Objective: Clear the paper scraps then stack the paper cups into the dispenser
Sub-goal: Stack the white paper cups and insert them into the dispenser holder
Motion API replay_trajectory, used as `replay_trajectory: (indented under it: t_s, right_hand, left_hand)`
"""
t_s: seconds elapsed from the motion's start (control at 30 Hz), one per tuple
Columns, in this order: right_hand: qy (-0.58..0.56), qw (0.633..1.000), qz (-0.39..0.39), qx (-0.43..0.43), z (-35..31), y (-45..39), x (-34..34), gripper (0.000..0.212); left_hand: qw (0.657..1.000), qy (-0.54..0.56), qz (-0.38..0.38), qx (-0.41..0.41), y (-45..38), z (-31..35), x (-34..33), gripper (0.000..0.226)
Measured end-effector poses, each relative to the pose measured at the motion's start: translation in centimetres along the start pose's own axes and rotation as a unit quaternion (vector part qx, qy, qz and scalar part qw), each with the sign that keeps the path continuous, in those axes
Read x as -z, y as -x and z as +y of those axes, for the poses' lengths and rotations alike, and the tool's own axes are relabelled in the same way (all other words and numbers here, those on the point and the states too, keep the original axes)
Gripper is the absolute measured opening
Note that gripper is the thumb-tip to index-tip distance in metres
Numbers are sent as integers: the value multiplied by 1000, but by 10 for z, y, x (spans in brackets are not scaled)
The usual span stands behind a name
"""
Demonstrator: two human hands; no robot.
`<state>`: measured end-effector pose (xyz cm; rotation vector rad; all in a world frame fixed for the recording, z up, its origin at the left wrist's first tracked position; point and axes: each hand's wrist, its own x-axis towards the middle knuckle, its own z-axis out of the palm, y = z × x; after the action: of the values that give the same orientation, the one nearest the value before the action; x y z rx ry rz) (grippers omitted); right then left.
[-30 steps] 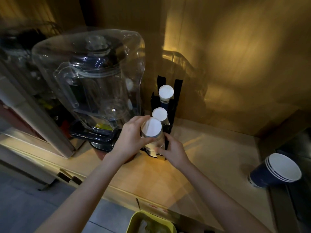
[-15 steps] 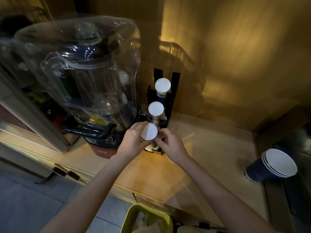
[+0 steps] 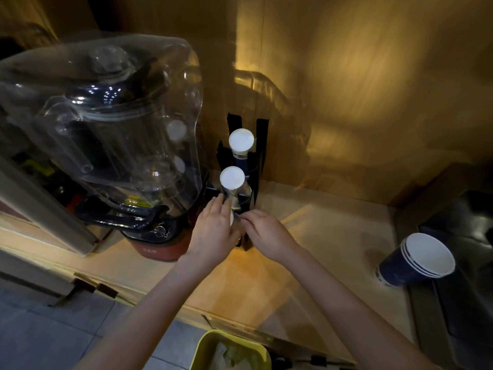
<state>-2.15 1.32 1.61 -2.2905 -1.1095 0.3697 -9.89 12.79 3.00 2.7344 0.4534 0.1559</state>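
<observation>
No writing is legible. Both hands, left hand [image 3: 213, 231] and right hand [image 3: 266, 232], grip the front cup stack [image 3: 231, 218], now lower in the dispenser [image 3: 260, 156]. Loose blue cups [image 3: 416, 259] lie at four o'clock on the counter [image 3: 333, 241].

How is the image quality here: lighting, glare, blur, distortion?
Head view: dim, warm yellow light, brightest on the back wall; glare specks on the clear blender cover; wide-angle bending at the edges; slight softness around the left hand and right hand at the cup dispenser.
</observation>
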Motion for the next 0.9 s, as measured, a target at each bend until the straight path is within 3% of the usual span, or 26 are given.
replay_trajectory:
  t_s: [0.1,0.23,0.43,0.53,0.7,0.9]
  right_hand:
    - [84,995,50,6,15,13,25,30]
    - [162,974,161,-8,50,48,60,40]
    - [214,928,265,-152,118,129,105,31]
    - [232,902,264,-249,153,166,112,37]
    - [139,882,259,-368,194,206,110,43]
    - [-48,839,309,-445,205,216,105,44]
  left_hand:
    - [994,-33,49,-88,-8,29,-1,45]
    - [982,-38,39,-180,-25,74,-13,47]
    - [966,-28,-14,-258,-42,161,-64,53]
    - [956,-50,-59,-284,-46,208,-91,57]
    - [956,-47,-118,-265,-49,265,-136,56]
    - [959,-64,-215,-171,-54,287,-160,47]
